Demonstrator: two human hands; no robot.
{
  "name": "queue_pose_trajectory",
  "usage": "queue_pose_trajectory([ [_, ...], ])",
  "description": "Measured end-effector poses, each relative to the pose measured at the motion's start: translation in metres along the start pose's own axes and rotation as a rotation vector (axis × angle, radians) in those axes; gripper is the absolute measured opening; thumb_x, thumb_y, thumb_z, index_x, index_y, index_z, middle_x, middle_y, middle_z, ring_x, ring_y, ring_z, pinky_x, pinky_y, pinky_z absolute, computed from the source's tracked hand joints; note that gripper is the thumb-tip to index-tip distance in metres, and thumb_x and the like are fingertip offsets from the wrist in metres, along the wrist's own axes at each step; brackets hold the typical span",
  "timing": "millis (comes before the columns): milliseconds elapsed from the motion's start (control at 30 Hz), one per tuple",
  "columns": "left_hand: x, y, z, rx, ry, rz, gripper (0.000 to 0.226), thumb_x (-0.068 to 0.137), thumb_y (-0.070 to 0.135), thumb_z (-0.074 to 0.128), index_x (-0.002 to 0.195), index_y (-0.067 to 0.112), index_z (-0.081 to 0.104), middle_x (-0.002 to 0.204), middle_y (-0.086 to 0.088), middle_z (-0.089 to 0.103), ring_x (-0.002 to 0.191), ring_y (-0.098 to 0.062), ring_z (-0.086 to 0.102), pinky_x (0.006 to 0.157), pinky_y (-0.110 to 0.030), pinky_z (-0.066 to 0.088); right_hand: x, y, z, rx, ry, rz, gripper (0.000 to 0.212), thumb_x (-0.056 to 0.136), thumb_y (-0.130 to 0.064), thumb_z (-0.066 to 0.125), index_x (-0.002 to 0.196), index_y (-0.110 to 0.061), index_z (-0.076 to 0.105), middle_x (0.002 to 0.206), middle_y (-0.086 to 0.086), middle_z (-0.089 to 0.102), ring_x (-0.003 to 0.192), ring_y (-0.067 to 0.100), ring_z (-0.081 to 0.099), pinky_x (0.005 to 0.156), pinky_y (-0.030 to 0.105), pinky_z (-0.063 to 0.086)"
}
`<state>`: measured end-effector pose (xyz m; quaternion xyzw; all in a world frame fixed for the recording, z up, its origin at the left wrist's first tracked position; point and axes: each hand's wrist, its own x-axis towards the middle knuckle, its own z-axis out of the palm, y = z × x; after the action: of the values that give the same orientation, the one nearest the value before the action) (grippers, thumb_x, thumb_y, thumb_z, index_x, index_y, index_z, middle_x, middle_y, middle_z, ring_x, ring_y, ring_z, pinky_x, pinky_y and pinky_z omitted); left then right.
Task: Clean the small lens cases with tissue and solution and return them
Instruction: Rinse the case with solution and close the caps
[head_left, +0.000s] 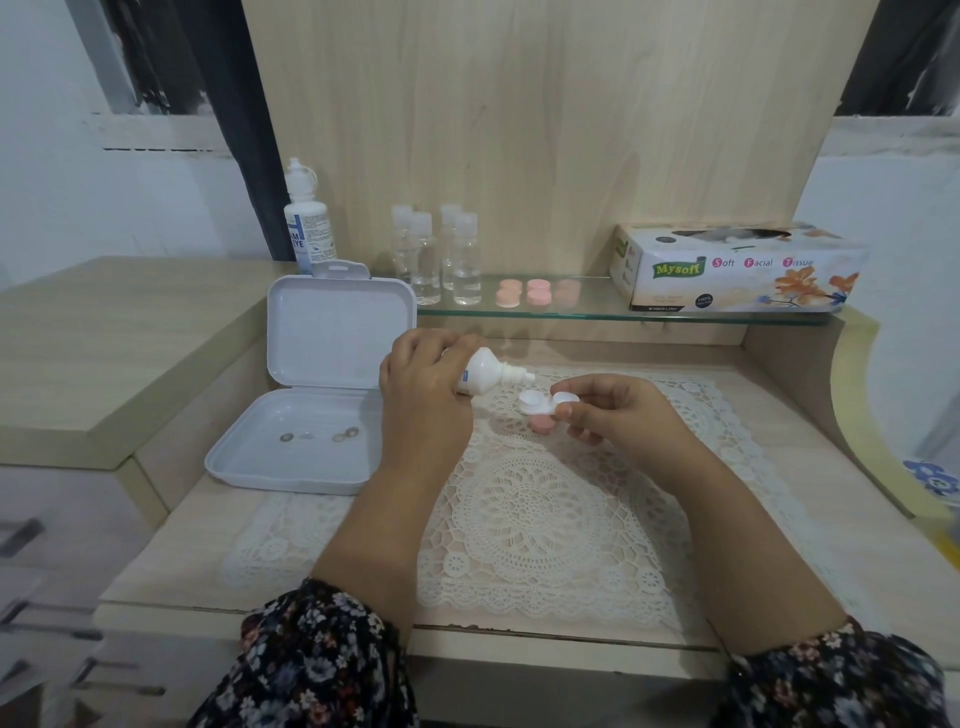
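Now holding the lens case (548, 402) near the lace mat's (524, 514) far edge, right hand (613, 415) pinching its rim; left hand (423, 384) squeezing the solution bottle (488, 375). Probably light, hard, slippery when wet.

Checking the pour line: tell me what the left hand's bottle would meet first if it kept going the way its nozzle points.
Probably the open white lens case pinched by the right hand; the left hand tilts the solution bottle right, nozzle just short.
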<state>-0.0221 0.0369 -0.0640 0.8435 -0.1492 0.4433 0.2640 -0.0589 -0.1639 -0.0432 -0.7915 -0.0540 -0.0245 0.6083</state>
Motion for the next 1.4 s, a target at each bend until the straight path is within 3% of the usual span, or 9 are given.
queue_pose_trajectory([
  [233, -0.002, 0.007, 0.0, 0.004, -0.043, 0.033, 0.058, 0.06, -0.013, 0.065, 0.107, 0.021, 0.068, 0.105, 0.003, 0.062, 0.108, -0.022, 0.045, 0.086, -0.034, 0.031, -0.001, -0.002, 0.001, 0.011, -0.037, 0.012, 0.022, 0.081, -0.008, 0.074, 0.1, -0.018, 0.07, 0.07, -0.005, 0.073, 0.06, 0.003, 0.061, 0.059, 0.017, 0.047],
  [433, -0.003, 0.011, 0.001, 0.027, -0.052, 0.114, 0.055, 0.06, -0.011, 0.065, 0.107, 0.018, 0.066, 0.106, 0.0, 0.062, 0.108, -0.022, 0.043, 0.087, -0.035, 0.031, -0.001, -0.001, 0.001, 0.009, -0.062, 0.028, 0.026, 0.08, -0.01, 0.075, 0.104, -0.017, 0.071, 0.083, 0.005, 0.076, 0.064, 0.008, 0.061, 0.063, 0.025, 0.044],
  [1067, -0.003, 0.014, 0.0, 0.057, -0.008, 0.155, 0.054, 0.059, -0.011, 0.057, 0.103, 0.019, 0.069, 0.105, 0.002, 0.063, 0.109, -0.023, 0.048, 0.09, -0.039, 0.034, -0.001, -0.001, 0.001, -0.024, -0.081, 0.006, 0.023, 0.08, -0.011, 0.075, 0.101, -0.018, 0.072, 0.089, 0.011, 0.076, 0.061, 0.005, 0.059, 0.06, 0.021, 0.044],
  [1400, -0.003, 0.015, 0.001, 0.072, 0.013, 0.157, 0.055, 0.059, -0.012, 0.062, 0.105, 0.018, 0.069, 0.105, 0.002, 0.064, 0.108, -0.023, 0.048, 0.089, -0.036, 0.032, -0.002, -0.001, 0.001, -0.002, -0.096, 0.009, 0.022, 0.08, -0.011, 0.075, 0.1, -0.019, 0.072, 0.086, 0.006, 0.076, 0.06, 0.005, 0.057, 0.055, 0.015, 0.043],
])
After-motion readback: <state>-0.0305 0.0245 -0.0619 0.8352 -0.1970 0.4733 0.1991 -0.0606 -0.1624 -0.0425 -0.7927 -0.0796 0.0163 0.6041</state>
